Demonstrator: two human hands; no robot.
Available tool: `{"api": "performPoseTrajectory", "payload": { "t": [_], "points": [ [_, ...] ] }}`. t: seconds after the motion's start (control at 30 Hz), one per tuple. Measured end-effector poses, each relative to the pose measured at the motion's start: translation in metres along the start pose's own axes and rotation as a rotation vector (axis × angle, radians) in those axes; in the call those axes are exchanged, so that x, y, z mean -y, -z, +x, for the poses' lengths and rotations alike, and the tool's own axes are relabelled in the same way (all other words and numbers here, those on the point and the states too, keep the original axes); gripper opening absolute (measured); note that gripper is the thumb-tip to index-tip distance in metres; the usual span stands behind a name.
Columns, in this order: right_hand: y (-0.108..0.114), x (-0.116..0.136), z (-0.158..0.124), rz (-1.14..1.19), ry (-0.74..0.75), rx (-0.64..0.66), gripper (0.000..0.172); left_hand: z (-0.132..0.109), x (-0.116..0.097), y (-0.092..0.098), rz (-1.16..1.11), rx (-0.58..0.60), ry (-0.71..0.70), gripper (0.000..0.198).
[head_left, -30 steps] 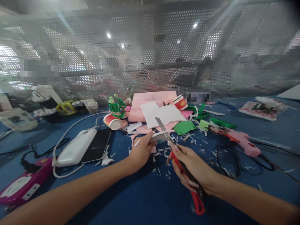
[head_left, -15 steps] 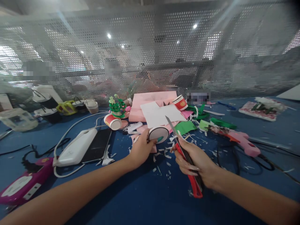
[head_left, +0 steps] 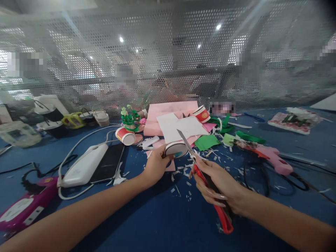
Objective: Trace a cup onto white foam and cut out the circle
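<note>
A small round white piece with a dark rim [head_left: 176,149] is pinched in my left hand [head_left: 157,162], the thumb lying on its face. My right hand [head_left: 219,185] is wrapped round red-handled scissors [head_left: 225,218], whose blades point up and left, close to the right edge of the round piece. Behind them lie white paper [head_left: 183,127] and a pink sheet [head_left: 154,120]. One red paper cup [head_left: 201,114] rests on the paper, and another red cup [head_left: 125,135] lies tilted at the left. Paper scraps are scattered beneath my hands.
At the left are a white power bank [head_left: 86,166], a black phone [head_left: 109,162], a purple power strip [head_left: 28,204] and cables. A pink glue gun [head_left: 275,159] lies at the right, near green paper [head_left: 207,142]. A perforated metal screen [head_left: 162,52] stands behind.
The scissors have shifted left, their blade tips now nearer the round piece, and their handles sit lower. The round piece has tilted slightly flatter in my left hand.
</note>
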State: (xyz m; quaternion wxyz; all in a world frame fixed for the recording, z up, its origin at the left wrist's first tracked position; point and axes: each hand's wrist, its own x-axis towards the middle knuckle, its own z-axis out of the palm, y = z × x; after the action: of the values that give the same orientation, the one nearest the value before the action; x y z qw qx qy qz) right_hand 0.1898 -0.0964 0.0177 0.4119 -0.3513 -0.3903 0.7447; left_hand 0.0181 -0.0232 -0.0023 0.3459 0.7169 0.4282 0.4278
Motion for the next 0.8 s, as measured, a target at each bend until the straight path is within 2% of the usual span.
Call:
{"api": "performPoseTrajectory", "payload": {
  "t": [0.17,0.53,0.8],
  "points": [
    [-0.001,0.000,-0.002,-0.061,-0.012,-0.036,0.035,0.000,0.001,0.001,-0.011,-0.008,0.019,0.023],
    [-0.001,0.001,-0.002,-0.078,-0.019,-0.012,0.034,-0.003,-0.002,0.001,0.090,0.023,-0.004,0.024],
    [0.000,-0.001,-0.002,-0.068,-0.010,0.000,0.035,-0.006,-0.013,0.002,0.181,0.063,-0.060,0.018]
  ]
}}
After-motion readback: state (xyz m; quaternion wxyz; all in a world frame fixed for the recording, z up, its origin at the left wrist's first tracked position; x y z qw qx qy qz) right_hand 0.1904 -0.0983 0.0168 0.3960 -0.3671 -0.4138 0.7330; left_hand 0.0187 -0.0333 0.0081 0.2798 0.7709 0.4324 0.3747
